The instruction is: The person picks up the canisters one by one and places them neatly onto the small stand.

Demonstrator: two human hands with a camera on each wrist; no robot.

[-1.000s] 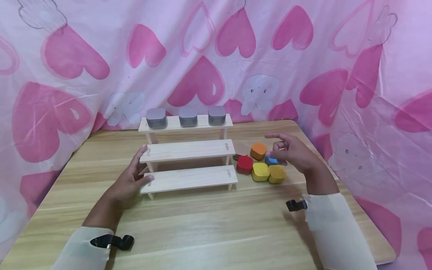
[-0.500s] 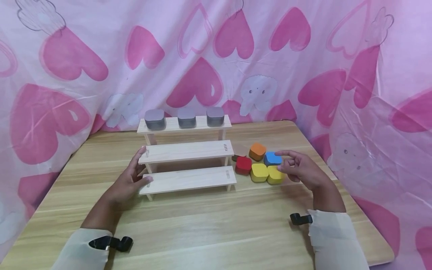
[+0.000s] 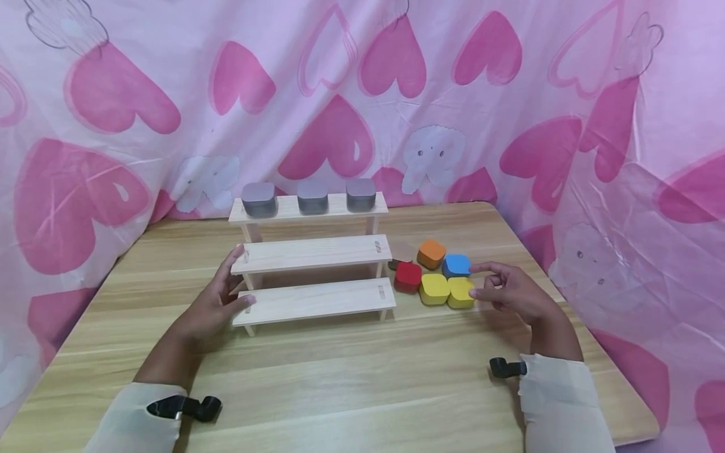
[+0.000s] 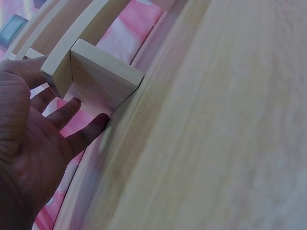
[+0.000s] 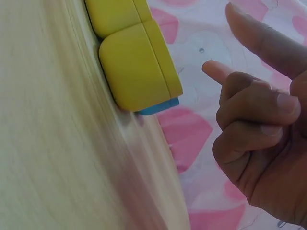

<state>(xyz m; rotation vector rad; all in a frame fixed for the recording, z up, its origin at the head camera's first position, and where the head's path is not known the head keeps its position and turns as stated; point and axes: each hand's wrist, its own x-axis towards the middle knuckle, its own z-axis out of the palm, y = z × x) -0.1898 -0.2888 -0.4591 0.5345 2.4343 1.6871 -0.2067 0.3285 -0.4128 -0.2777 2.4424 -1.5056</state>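
Observation:
A three-step wooden rack [image 3: 314, 302] stands on the table. My left hand [image 3: 212, 308] is at its left end, thumb on top of the lowest step and index fingertip by the middle step. In the left wrist view the other fingers spread loosely beside the rack's leg [image 4: 103, 79]. My right hand [image 3: 512, 292] holds nothing; index and thumb reach out, the other fingers curl in. Its fingertips are at the right side of a blue block [image 3: 456, 265] and a yellow block [image 3: 461, 292]. Another yellow block [image 3: 434, 289], a red block [image 3: 408, 277] and an orange block [image 3: 432, 253] sit beside them.
Three grey blocks [image 3: 313, 196] stand in a row on the top step. A brown block [image 3: 402, 253] lies partly hidden behind the red one. A pink heart-patterned cloth [image 3: 334, 138] hangs behind and right of the wooden table [image 3: 340, 390].
My right hand has moved right and toward me, from over the blue block to the right of the group; the blue block now shows fully. The left hand stays at the rack.

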